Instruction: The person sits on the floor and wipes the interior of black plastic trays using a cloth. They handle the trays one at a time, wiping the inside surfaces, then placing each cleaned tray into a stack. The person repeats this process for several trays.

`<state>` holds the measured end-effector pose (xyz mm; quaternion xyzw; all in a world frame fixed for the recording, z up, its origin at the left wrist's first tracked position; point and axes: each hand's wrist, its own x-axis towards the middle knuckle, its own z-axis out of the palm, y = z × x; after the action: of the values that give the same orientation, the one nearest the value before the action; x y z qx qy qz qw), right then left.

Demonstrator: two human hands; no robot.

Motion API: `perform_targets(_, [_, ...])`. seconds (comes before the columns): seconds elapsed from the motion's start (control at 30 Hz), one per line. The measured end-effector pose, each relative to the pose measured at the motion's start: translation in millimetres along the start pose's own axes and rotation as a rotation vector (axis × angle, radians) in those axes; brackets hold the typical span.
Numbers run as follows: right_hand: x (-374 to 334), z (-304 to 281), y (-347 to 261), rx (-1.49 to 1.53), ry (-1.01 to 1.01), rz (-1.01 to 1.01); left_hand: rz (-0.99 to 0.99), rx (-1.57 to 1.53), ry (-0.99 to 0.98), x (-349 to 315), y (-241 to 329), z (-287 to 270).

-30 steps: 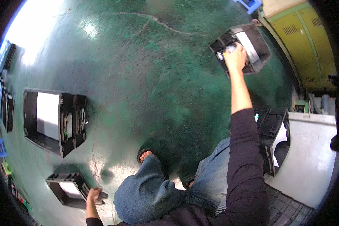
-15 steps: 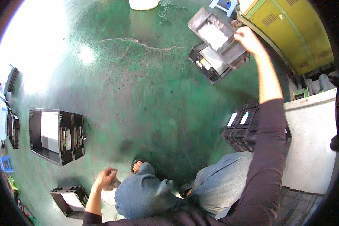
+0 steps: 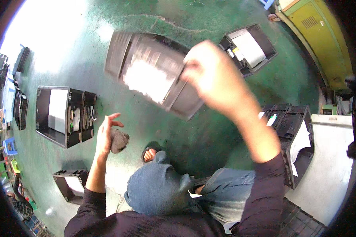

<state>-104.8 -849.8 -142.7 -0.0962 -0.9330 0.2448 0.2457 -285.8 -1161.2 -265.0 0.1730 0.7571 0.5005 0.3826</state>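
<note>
My right hand (image 3: 211, 75) grips the near right rim of a black plastic crate (image 3: 186, 96), which hangs tilted above the floor, smeared by motion. White sheets (image 3: 148, 81) lie inside it, with grey pieces behind them that are too blurred to name. My left hand (image 3: 106, 136) is to the left of my knee, its fingers partly extended toward the crate but apart from it. Against its palm is a crumpled grey-brown bundle (image 3: 119, 140), perhaps cloth, apparently held by the lower fingers, which are hidden.
Another black crate (image 3: 269, 39) with white paper stands on the green floor beyond my right hand. Stacked crates (image 3: 292, 128) stand at right beside a white surface (image 3: 328, 136). More crates (image 3: 43, 132) stand at left. A yellow-green cabinet (image 3: 316, 31) is far right.
My right hand has lifted the crate off the one beneath and brought it left and nearer. My left hand has risen with the grey-brown bundle. The view has shifted.
</note>
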Motion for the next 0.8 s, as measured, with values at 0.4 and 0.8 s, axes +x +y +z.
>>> perform_targets(0.4, [-135.5,204.6,-26.1,0.14,-0.642,0.351,-0.161,0.469,0.176,1.7,-75.7,0.0])
perform_targets(0.8, [-36.2,265.2,165.2,-0.346,-0.517,0.923,-0.189,0.545,0.14,8.2,-70.8,3.2])
